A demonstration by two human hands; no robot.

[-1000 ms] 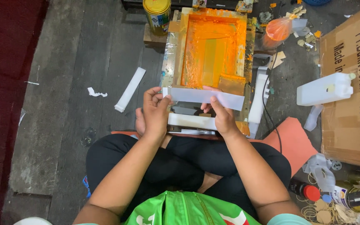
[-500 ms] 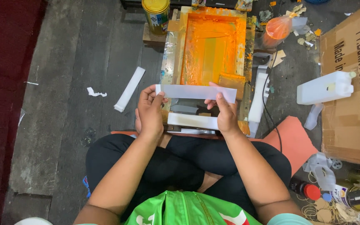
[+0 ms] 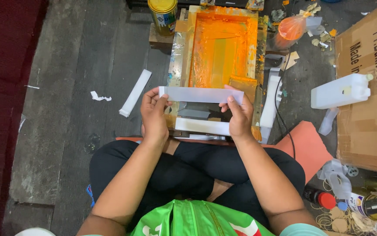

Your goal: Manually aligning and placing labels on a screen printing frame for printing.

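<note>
Both hands hold a long white paper strip [image 3: 201, 95] level in front of me. My left hand [image 3: 153, 116] pinches its left end and my right hand [image 3: 237, 114] grips its right end. Under the strip lies a wooden screen-printing frame [image 3: 221, 48] smeared with orange ink. A second white strip [image 3: 202, 126] rests on the dark base at the frame's near end, between my hands. I sit cross-legged in black trousers right behind the frame.
A yellow tin [image 3: 163, 15] stands at the frame's far left corner. A loose white strip [image 3: 135, 92] and a paper scrap [image 3: 99, 96] lie on the floor to the left. To the right are a white jerrycan [image 3: 340, 91], a cardboard box [image 3: 367, 87], an orange mat [image 3: 307, 146] and small pots.
The two hands have lifted the white strip up and away from the frame's near end and stretched it out flat; the lower strip stays in place.
</note>
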